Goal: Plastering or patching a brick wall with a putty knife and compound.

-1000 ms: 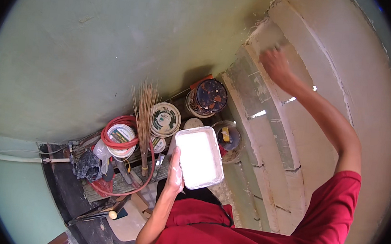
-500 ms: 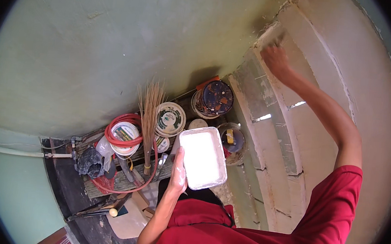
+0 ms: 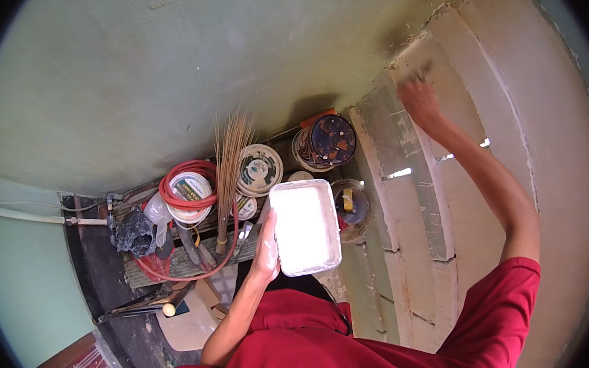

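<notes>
My left hand (image 3: 267,251) grips the side of a rectangular white tub (image 3: 334,237), held level in front of my body. White paste or paint, too bright to make out, fills the tub, and white smears mark the hand. At the upper right, my right hand (image 3: 420,105) reaches out to the stepped, plastered panels (image 3: 448,78). Its fingers are closed around a small putty knife (image 3: 424,71), with the blade against or very near the surface. The handle is hidden in my hand, and the blade is blurred.
Below stands a plank bench (image 3: 136,277) with a coiled red hose (image 3: 205,170), a stick broom (image 3: 227,172), a white-lidded bucket (image 3: 261,169) and a dark-lidded bucket (image 3: 333,140). An open bucket (image 3: 352,213) sits right of the tub. A green wall (image 3: 144,68) rises at left.
My right hand and the putty knife have shifted slightly down and right on the panel. The tub in my left hand has risen a little in the picture, as the view has shifted slightly.
</notes>
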A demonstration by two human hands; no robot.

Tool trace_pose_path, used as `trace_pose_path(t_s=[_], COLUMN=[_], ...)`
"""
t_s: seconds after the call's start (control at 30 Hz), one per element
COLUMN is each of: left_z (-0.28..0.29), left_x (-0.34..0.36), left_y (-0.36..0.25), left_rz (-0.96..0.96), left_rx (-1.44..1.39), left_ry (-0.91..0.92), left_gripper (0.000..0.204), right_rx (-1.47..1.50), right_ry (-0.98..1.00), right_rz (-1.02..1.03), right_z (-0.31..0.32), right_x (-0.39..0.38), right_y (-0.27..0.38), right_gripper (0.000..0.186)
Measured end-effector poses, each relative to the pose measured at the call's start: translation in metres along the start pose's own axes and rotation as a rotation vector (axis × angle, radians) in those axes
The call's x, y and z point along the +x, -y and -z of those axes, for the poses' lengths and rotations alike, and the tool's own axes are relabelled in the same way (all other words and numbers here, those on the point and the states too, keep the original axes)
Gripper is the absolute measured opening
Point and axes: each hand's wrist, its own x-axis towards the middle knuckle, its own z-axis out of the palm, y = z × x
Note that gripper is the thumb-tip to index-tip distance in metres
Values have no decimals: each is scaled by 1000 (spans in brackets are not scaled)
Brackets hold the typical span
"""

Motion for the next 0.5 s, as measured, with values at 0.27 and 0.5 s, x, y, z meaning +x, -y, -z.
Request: trace_pose_path(t_s=[0.27, 0.5], left_z=[9, 0], left_x=[-3, 4], left_y=[4, -5], left_rz=[34, 58], left_rx=[-12, -45], left_ry=[0, 73], left_gripper=[54, 55], right_rx=[-102, 309], right_ry=[229, 287], right_rz=[-45, -143], right_z=[-40, 72], right_x=[-20, -76], right_y=[-3, 14], right_gripper=[7, 16])
